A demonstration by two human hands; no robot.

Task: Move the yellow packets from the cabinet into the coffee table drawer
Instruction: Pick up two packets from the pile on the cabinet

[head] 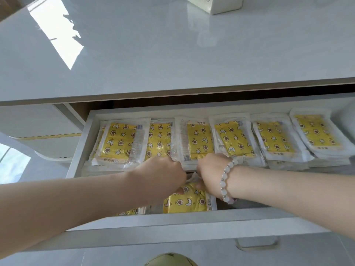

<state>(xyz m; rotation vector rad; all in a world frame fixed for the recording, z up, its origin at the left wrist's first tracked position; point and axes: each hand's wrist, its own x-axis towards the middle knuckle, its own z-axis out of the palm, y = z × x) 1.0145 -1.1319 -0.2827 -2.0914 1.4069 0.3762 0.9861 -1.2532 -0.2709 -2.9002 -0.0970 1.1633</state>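
Observation:
An open white drawer (172,217) under a glossy white table top holds several yellow packets with star and moon prints in clear wrappers. One row of stacks (276,139) fills the back of the drawer. My left hand (163,173) and my right hand (213,169), which wears a bead bracelet, meet over the middle front of the drawer. Both have fingers curled down on a yellow packet (186,200) lying below them near the front wall. The fingertips are hidden under the hands.
The glossy white table top (172,54) spreads above the drawer, with a white box (215,4) at its far edge. A metal handle (257,244) sits on the drawer front at lower right. A white cabinet side (38,127) stands left of the drawer.

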